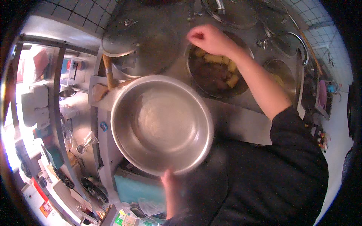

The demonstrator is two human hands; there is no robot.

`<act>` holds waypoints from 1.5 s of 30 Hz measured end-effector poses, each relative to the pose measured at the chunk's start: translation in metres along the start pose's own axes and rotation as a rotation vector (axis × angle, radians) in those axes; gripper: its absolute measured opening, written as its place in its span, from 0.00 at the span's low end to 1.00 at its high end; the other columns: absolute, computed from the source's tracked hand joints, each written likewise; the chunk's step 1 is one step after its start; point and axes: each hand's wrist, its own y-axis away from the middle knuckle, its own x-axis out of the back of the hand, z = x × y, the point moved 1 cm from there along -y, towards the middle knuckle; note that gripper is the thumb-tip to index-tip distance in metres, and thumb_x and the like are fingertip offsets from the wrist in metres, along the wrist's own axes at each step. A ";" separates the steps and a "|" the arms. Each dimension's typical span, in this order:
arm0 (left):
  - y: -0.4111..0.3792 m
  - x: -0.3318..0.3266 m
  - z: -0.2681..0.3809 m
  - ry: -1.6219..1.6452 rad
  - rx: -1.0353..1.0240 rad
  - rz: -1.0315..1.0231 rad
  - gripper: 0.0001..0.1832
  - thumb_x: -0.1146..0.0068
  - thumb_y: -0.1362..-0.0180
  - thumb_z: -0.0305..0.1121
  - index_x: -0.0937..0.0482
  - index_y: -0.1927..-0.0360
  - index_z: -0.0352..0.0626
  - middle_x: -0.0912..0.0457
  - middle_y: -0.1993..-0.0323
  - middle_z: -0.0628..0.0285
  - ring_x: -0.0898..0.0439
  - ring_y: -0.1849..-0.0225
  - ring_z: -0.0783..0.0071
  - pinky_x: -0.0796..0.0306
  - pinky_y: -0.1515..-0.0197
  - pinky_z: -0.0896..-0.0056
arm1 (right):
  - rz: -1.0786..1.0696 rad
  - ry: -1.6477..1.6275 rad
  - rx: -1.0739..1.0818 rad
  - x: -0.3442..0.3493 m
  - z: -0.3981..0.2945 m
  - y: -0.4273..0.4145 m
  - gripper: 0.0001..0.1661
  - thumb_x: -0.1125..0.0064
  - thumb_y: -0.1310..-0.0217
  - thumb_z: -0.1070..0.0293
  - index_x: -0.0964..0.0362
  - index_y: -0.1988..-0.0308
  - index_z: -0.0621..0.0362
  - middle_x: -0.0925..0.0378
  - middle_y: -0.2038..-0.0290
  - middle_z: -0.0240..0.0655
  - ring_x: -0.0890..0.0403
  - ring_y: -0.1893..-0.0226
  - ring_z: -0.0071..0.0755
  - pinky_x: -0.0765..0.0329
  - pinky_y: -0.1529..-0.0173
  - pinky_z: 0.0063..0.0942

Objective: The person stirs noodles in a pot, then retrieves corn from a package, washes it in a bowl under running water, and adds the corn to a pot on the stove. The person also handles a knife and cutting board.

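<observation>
A large stainless steel basin (pixel 135 149) is held tilted in front of me, its inside facing up. My left hand (pixel 169 176) grips its near rim. Inside, a pale whitish patch covers part of the bottom; I cannot tell whether it is powder or reflected light. My right hand (pixel 210 39), blurred, is curled into a fist above the far side of a wide round pot (pixel 189 66). No object shows in that fist. Yellow block-shaped pieces (pixel 232 81) and darker brown pieces (pixel 216 75) sit in the pot's dark liquid.
Large metal lids (pixel 158 53) cover the steel stove top to the left. A wooden handle (pixel 109 70) stands beside them. A smaller vessel (pixel 280 70) with yellowish contents is at right. A curved faucet (pixel 301 42) arches behind it. Shelves with utensils (pixel 83 147) line the left.
</observation>
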 end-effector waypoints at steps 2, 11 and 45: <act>0.008 -0.002 0.003 -0.048 0.007 0.070 0.31 0.44 0.54 0.25 0.35 0.42 0.36 0.26 0.55 0.55 0.23 0.54 0.56 0.27 0.49 0.47 | 0.016 0.013 0.145 -0.023 -0.045 -0.052 0.16 0.40 0.40 0.57 0.21 0.59 0.58 0.17 0.65 0.37 0.18 0.64 0.32 0.23 0.56 0.30; 0.032 0.004 0.043 0.151 -0.090 0.076 0.31 0.45 0.54 0.25 0.35 0.42 0.36 0.26 0.56 0.53 0.22 0.59 0.55 0.25 0.54 0.50 | -0.092 0.160 -0.348 -0.126 -0.050 -0.280 0.14 0.37 0.57 0.62 0.22 0.71 0.61 0.23 0.76 0.39 0.22 0.76 0.39 0.26 0.72 0.37; -0.009 0.029 0.115 -0.293 -0.205 -0.008 0.29 0.48 0.51 0.25 0.34 0.42 0.33 0.26 0.47 0.50 0.26 0.45 0.53 0.34 0.38 0.49 | 0.183 0.000 -0.549 0.009 0.076 0.193 0.32 0.33 0.59 0.65 0.30 0.50 0.59 0.23 0.70 0.37 0.22 0.69 0.32 0.27 0.66 0.33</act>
